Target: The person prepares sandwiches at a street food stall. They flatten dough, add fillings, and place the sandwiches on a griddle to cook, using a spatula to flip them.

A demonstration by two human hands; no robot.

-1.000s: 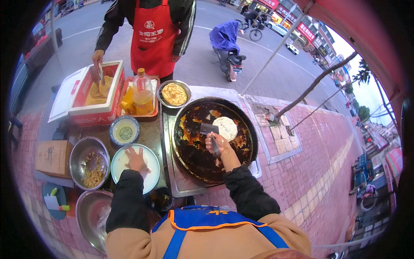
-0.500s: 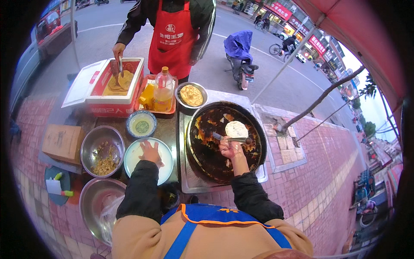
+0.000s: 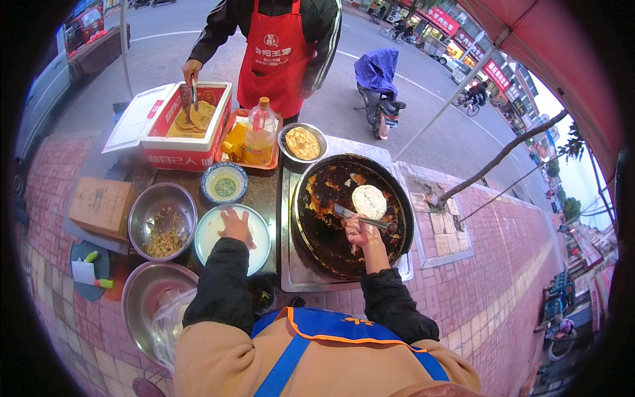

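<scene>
My left hand [image 3: 238, 229] rests with fingers spread on a white round plate [image 3: 258, 253] with a pale blue rim. My right hand [image 3: 362, 233] is closed around a metal spatula [image 3: 374, 221], its flat blade pointing left. Hand and spatula are over a large round black griddle pan [image 3: 322, 255], whose surface carries brown crusty residue and oil. A pale round flatbread [image 3: 369, 202] lies in the pan just beyond the spatula. Whether the spatula touches the pan or the bread, I cannot tell.
Around the plate stand a filling bowl [image 3: 163, 246], a patterned bowl [image 3: 225, 184], an oil bottle [image 3: 260, 132] and a bowl with a browned flatbread [image 3: 303, 143]. Opposite, a person in a red apron [image 3: 276, 59] holds tongs in a foam box [image 3: 180, 161]. A scooter [image 3: 379, 112] stands beyond.
The whole view has shifted slightly right. My left hand stays spread on the plate, and my right hand keeps the spatula near the flatbread. A cyclist on the street has moved right.
</scene>
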